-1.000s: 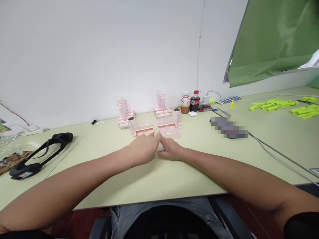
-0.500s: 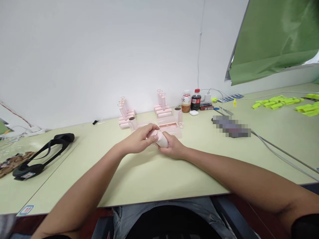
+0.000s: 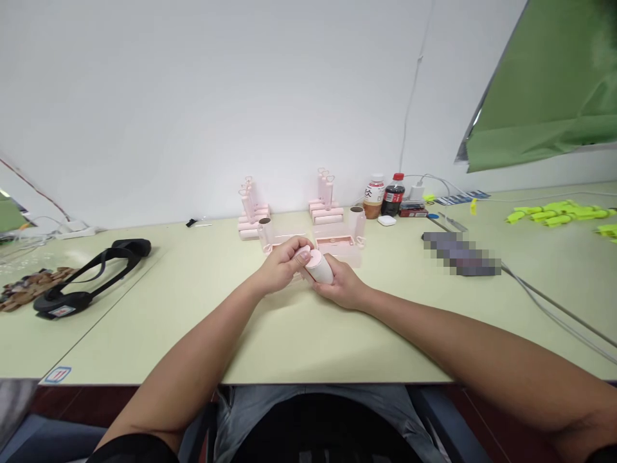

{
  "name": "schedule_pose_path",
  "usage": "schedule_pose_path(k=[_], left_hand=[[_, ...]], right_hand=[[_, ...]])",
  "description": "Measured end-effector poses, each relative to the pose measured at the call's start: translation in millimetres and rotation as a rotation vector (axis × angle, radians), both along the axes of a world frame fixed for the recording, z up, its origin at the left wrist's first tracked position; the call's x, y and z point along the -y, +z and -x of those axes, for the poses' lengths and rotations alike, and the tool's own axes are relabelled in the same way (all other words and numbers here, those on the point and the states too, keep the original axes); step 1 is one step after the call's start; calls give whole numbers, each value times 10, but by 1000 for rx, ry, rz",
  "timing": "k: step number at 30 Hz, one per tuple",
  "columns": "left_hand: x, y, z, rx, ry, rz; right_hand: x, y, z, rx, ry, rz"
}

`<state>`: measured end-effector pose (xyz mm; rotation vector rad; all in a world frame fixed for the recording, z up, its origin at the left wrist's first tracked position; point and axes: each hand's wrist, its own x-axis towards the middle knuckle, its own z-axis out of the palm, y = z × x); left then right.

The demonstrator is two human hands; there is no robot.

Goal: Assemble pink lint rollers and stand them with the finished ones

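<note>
A white lint roller (image 3: 322, 268) with a pink end is wrapped in my right hand (image 3: 343, 283), tilted with its pink end toward the left. Against that end, my left hand (image 3: 285, 262) pinches a small pink piece, mostly covered by the fingers. Part of a clear pink cover shows below the fingers. Just behind the hands lie open pink cases (image 3: 335, 242), and on either side of them stand a left paper roll (image 3: 265, 233) and a right paper roll (image 3: 357, 222) with dark hollow tops.
Pink lint rollers stand in a left group (image 3: 248, 209) and a right group (image 3: 326, 199) along the wall. Two drink bottles (image 3: 393, 196) are at the back right, near a blurred-out object (image 3: 460, 254). A black headset strap (image 3: 94, 280) lies left; yellow-green pieces (image 3: 559, 212) lie far right.
The view has shifted, so the table's things sit further right. My left fingers have drawn off the roller's pink end, which shows more now. My right hand keeps its grip.
</note>
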<state>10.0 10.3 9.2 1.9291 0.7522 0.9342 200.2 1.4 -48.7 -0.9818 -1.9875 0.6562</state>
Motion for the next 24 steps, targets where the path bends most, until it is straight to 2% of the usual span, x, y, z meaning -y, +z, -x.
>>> schedule_pose_path(k=[3, 9, 11, 14, 17, 20, 24], left_hand=[[5, 6, 0, 49, -41, 76], [-69, 69, 98, 166, 130, 79], [-78, 69, 143, 133, 111, 57], [-43, 34, 160, -33, 47, 13], [-11, -29, 123, -168, 3, -39], [-32, -89, 88, -134, 16, -55], [-96, -133, 93, -106, 73, 60]], right_hand=[[15, 3, 2, -9, -6, -16], [80, -20, 8, -19, 40, -40], [76, -31, 9, -20, 12, -21], [43, -32, 5, -40, -25, 1], [15, -21, -2, -84, 13, 16], [9, -13, -10, -146, 36, 43], [11, -14, -24, -244, -24, 114]])
